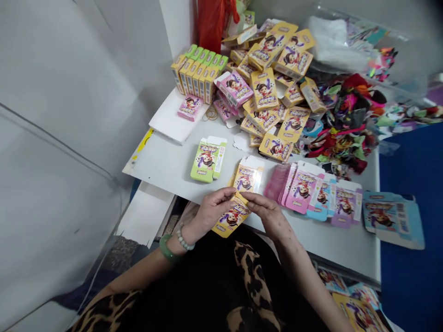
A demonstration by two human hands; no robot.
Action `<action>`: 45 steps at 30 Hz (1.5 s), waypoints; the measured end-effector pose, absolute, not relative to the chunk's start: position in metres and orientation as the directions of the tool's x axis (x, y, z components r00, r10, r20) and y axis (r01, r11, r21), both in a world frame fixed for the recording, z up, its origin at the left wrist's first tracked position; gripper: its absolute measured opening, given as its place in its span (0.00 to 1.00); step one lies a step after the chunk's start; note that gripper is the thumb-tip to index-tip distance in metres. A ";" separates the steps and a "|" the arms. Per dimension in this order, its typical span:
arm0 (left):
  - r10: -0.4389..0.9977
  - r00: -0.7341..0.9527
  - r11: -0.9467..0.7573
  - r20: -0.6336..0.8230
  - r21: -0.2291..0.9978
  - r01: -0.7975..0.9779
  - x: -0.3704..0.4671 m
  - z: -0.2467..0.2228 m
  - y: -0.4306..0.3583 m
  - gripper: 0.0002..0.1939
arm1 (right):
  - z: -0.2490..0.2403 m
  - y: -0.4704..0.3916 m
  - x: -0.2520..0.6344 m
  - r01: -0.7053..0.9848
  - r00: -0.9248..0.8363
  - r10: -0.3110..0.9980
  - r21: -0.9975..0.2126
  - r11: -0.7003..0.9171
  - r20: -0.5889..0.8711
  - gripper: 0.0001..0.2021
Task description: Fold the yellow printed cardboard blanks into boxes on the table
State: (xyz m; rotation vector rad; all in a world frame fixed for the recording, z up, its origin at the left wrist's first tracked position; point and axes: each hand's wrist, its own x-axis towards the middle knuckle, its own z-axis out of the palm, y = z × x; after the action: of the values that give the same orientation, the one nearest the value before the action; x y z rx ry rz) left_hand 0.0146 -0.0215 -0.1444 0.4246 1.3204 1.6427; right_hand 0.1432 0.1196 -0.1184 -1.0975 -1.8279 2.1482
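Note:
A yellow printed box (231, 216), with a cartoon girl on its front, is held near the table's front edge. My left hand (215, 210) pinches its upper left side. The fingers of my right hand (266, 211) are closed at its upper right corner. Just beyond my fingertips lies another yellow box (246, 177) with its end flaps up. To the left of that, a green box (206, 159) lies face up with open flaps. Fanned pink cartons (302, 190) lie right of my right hand, overlapping blue (321, 198) and purple ones (344, 203).
Yellow and pink boxes (265, 90) are heaped at the back. Upright boxes (195, 76) stand in a row at the back left, near a pink box (190, 108) on white paper (169, 120). Colourful pieces (349, 115) are piled right. A flat blue carton (394, 219) overhangs the right edge.

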 end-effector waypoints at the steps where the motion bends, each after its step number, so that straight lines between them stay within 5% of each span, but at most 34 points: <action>1: 0.833 -0.479 0.035 -0.278 0.889 -0.456 0.014 -0.145 -0.021 0.23 | -0.118 0.120 0.143 0.339 -0.723 0.525 -0.892 -0.298 -0.450 0.18; 14: 0.823 -0.505 0.091 -0.262 0.937 -0.337 0.021 -0.135 -0.022 0.24 | -0.113 0.122 0.157 0.369 -0.759 0.509 -0.913 -0.177 -0.405 0.15; 21: 0.827 -0.493 0.095 -0.272 0.931 -0.354 0.024 -0.143 -0.023 0.24 | -0.114 0.122 0.165 0.427 -0.795 0.405 -0.891 -0.153 -0.451 0.22; 27: 0.799 -0.562 0.058 -0.216 0.957 -0.285 0.028 -0.141 -0.023 0.17 | -0.123 0.104 0.166 0.410 -0.768 0.516 -0.910 -0.059 -0.379 0.25; 33: 0.723 -0.629 -0.030 -0.284 0.898 -0.440 0.025 -0.138 -0.023 0.16 | -0.131 0.095 0.157 0.445 -0.616 0.713 -0.895 -0.036 -0.335 0.25; 38: 0.701 -0.610 0.032 -0.370 0.870 -0.491 0.015 -0.134 -0.026 0.11 | -0.132 0.091 0.137 0.403 -0.636 0.655 -0.899 -0.169 -0.408 0.22; 45: 0.749 -0.488 -0.033 -0.448 0.711 -0.703 0.001 -0.135 -0.021 0.18 | -0.119 0.094 0.115 0.328 -0.786 0.554 -0.945 -0.006 -0.276 0.18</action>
State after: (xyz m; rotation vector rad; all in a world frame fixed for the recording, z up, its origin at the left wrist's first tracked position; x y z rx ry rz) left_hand 0.0009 -0.0212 -0.1345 0.0582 1.1528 1.7327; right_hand 0.1155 0.0936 -0.1187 -0.9375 -2.0810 1.8903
